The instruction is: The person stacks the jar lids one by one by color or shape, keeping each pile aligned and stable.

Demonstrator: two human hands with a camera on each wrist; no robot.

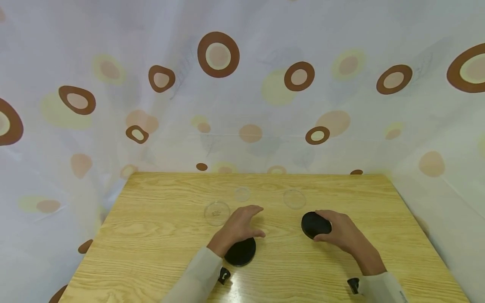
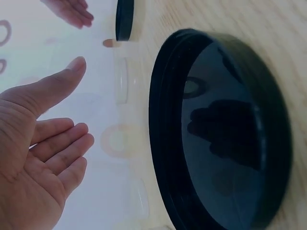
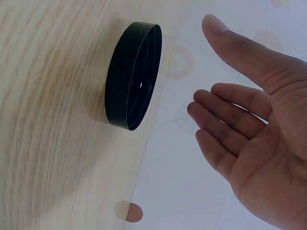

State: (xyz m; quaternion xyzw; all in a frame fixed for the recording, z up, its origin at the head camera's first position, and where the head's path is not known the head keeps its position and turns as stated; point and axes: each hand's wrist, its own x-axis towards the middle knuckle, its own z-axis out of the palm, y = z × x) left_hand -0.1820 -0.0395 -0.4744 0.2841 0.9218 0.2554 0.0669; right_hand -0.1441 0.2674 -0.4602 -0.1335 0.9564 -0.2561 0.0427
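Observation:
Two round black lids with raised rims lie on the table. My left hand (image 1: 238, 227) hovers over the left black lid (image 1: 241, 253), partly covering it in the head view. In the left wrist view that hand's thumb and fingers are spread apart, holding nothing, and the lid (image 2: 276, 110) shows a shiny inside with a dark reflection. My right hand (image 1: 344, 231) is beside the right black lid (image 1: 313, 225). The right wrist view shows a gap between this lid (image 3: 120, 76) and the loosely extended fingers (image 3: 225, 120).
Three clear round discs lie farther back: one with small print (image 1: 217, 213) at left, a small disc (image 1: 242, 194) in the middle, another disc (image 1: 294, 199) at right. A white patterned curtain (image 1: 250, 97) borders the wooden table (image 1: 163, 244) behind and on both sides.

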